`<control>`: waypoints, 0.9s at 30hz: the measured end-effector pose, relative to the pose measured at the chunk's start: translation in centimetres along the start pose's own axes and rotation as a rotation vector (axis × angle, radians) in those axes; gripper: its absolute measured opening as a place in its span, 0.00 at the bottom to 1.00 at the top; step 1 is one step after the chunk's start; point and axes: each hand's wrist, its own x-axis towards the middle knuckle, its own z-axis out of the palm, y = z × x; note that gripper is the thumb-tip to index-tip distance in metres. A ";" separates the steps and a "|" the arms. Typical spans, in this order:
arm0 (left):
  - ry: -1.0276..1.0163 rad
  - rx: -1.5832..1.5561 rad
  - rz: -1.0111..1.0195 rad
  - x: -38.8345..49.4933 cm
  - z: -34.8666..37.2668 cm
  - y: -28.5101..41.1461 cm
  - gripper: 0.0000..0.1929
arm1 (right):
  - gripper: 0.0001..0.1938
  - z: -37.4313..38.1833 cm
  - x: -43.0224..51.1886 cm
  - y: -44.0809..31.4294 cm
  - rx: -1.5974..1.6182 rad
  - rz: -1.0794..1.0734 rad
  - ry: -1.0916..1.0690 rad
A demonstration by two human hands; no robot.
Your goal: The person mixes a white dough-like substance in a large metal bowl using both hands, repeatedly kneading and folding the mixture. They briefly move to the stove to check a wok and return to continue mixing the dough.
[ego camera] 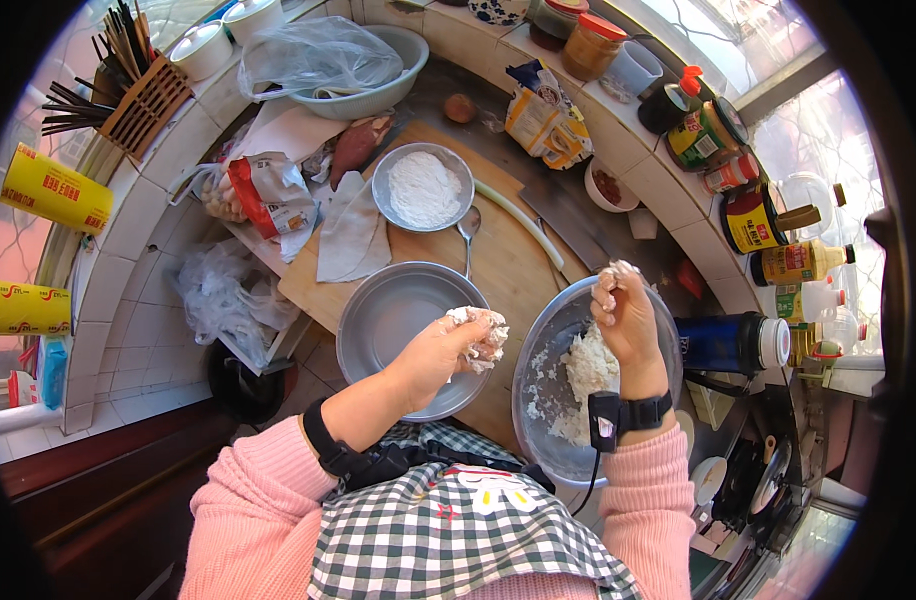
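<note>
Sticky white dough coats the fingers of my left hand (pixel 458 345), which is curled above an empty grey metal basin (pixel 398 315). My right hand (pixel 624 307), its curled fingertips also caked with dough, is raised over a larger metal basin (pixel 531 420). A rough lump of white dough (pixel 593 364) with loose crumbs lies in that larger basin. Whether either hand grips a loose piece or is only coated, I cannot tell. Beyond the empty basin, a metal bowl (pixel 380 196) of white flour (pixel 426 189) stands on a wooden board (pixel 495 300), beside a metal spoon (pixel 468 225).
A pale green stalk (pixel 519 223) and a cloth (pixel 353 232) lie on the board. Behind are a yellow bag (pixel 548 116) and a plastic basin (pixel 409 67). Jars and bottles line the tiled ledge (pixel 645 180). A blue flask (pixel 720 343) lies right of the dough basin.
</note>
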 end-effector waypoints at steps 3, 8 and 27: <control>0.016 -0.007 0.002 -0.8 -0.7 0.7 0.12 | 0.07 1.4 4.1 1.0 -0.303 0.099 0.059; 0.099 -0.060 0.057 -2.8 -2.6 2.2 0.13 | 0.06 2.1 12.2 4.0 -0.929 0.198 0.001; 0.211 -0.163 0.136 -4.7 -7.6 4.0 0.13 | 0.10 3.7 22.1 3.5 -2.008 -0.020 0.140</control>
